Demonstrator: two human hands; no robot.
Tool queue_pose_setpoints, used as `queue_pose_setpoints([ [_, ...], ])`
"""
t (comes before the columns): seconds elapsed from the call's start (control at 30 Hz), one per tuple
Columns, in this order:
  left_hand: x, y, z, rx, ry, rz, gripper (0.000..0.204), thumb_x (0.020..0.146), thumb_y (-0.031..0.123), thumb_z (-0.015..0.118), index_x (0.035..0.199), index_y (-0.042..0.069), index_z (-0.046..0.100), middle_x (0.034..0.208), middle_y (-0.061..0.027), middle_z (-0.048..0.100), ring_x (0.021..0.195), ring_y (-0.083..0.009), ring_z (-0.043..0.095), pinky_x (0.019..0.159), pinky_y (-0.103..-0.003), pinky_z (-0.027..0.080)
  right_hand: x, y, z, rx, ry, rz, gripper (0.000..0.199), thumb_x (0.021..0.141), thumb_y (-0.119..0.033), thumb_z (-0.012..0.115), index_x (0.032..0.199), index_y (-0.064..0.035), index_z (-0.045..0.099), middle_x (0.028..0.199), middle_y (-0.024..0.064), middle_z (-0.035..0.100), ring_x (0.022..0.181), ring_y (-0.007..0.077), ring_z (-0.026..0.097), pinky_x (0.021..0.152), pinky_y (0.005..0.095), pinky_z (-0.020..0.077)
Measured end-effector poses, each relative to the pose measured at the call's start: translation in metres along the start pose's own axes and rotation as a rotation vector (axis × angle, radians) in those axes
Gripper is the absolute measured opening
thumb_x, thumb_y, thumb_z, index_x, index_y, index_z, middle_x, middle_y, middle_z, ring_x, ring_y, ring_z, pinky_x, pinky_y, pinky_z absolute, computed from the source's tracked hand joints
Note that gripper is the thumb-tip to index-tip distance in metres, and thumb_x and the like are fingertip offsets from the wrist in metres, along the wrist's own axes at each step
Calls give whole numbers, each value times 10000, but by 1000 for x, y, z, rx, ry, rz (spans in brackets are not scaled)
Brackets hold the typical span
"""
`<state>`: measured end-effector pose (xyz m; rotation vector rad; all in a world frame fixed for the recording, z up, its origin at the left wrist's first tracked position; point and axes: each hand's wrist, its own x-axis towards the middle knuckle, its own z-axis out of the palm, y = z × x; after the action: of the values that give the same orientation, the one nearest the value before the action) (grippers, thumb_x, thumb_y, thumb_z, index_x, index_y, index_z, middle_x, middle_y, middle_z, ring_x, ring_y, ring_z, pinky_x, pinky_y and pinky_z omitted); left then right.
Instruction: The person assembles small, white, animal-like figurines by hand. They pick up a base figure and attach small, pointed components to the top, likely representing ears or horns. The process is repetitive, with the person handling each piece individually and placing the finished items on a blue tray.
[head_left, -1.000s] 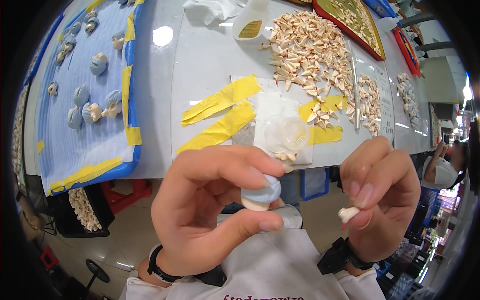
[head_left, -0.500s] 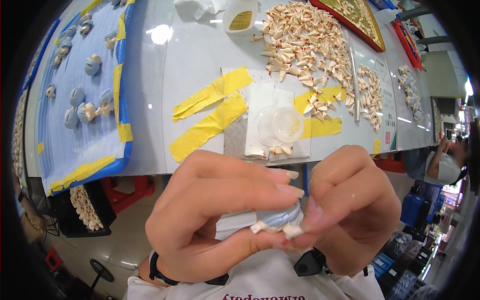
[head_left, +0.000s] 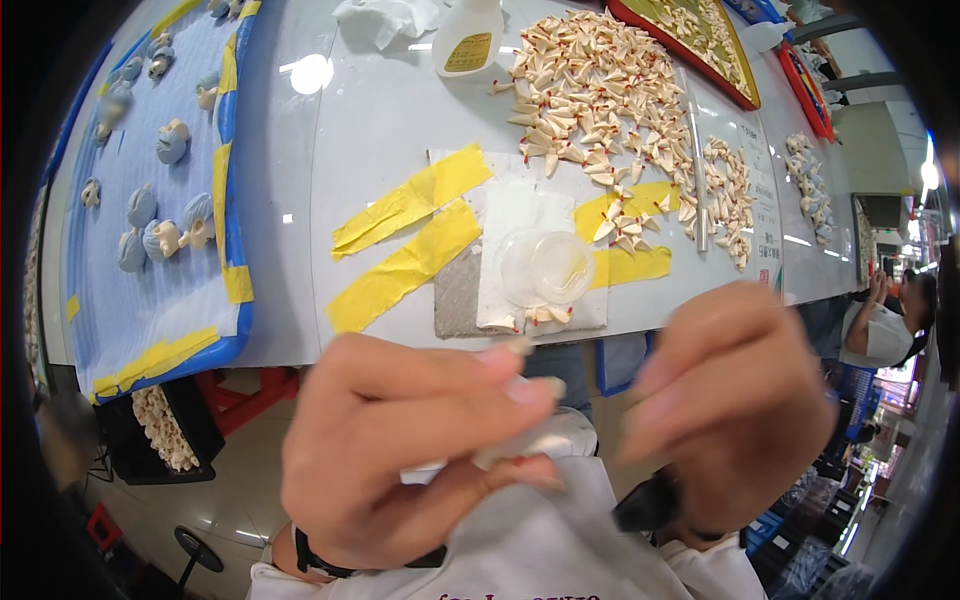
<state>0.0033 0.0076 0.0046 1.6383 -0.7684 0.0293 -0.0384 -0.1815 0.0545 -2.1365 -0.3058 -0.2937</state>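
My left hand (head_left: 395,440) is closed, pinching a small doll's head (head_left: 522,445) between thumb and fingers above my lap. Only a pale strip of the head shows; its blue hair is covered by the fingers. To the right, apart from it, my right hand (head_left: 735,400) is curled with its fingers drawn together. Motion smears those fingertips, and whatever they may hold is hidden. Beyond the hands, a shallow clear plastic cup (head_left: 562,268) rests on a taped board (head_left: 457,300), with a few cream, red-tipped pointed pieces (head_left: 548,316) at its near side.
A blue-rimmed tray (head_left: 236,335) at left holds several blue-haired heads (head_left: 172,142). A large pile of pointed pieces (head_left: 590,90) covers the far middle, beside a metal bar (head_left: 701,190). A bottle (head_left: 468,40) and a red-rimmed tray (head_left: 735,88) stand farther back. Someone works at far right.
My right hand has pulled away from the doll's head toward the right. My left hand keeps hold of it and has turned, so its blue hair no longer shows. The view has shifted slightly.
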Motion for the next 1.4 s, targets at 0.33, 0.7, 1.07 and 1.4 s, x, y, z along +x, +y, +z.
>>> queue_pose_setpoints([
  [0.33,-4,-7,-7,-33,-30,-91,479,593,187,792,960,5,544,916,-120,502,738,-154,537,611,-232,456,33,62,-41,-545,-99,241,144,641,12,597,782,-8,576,732,77,541,645,197,513,635,268,399],
  [0.7,1,-10,3,-447,15,-279,480,596,89,784,965,-13,493,980,-157,502,745,-192,593,613,-236,507,8,27,-35,113,171,347,123,764,-56,586,834,0,501,771,80,524,674,127,497,634,214,394],
  [1.07,2,-20,-4,-370,-93,-112,539,600,96,783,1016,7,451,983,-155,493,794,-213,574,639,-260,511,-9,31,-9,523,356,305,109,699,30,631,782,20,562,797,107,559,699,144,541,640,226,440],
  [1.4,-3,-16,-9,-440,-59,-102,386,611,47,756,911,59,513,963,-155,476,846,-228,542,711,-288,460,20,32,3,-1,134,44,138,689,67,617,799,9,556,823,98,543,759,160,516,692,256,409],
])
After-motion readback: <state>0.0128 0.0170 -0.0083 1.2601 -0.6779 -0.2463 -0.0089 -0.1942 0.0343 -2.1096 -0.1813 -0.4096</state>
